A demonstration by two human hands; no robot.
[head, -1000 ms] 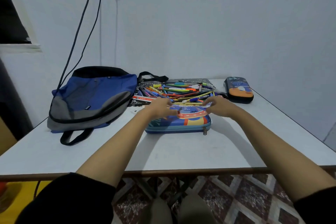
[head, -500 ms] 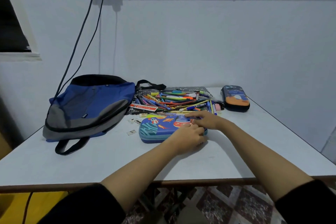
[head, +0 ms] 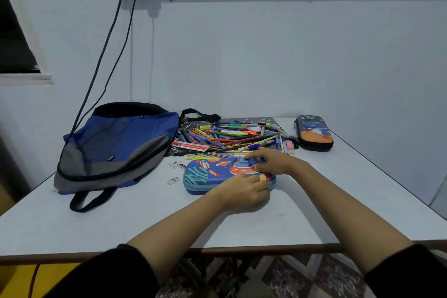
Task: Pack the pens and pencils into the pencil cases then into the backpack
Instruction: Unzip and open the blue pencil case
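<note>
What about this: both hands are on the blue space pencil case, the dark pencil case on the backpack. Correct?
No: the head view shows the dark pencil case on the table, right of the backpack. Left hand and right hand are on the blue space pencil case.

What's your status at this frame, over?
Left hand grips blue pencil case at its near right corner; right hand rests on top. Case looks closed, pens and pencils loose behind it. Nothing in the way.

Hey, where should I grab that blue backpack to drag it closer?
Likely the black strap loop at the backpack's near end: it lies flat on the table, clear of the bag's body. Make your grip from the front edge.
</note>
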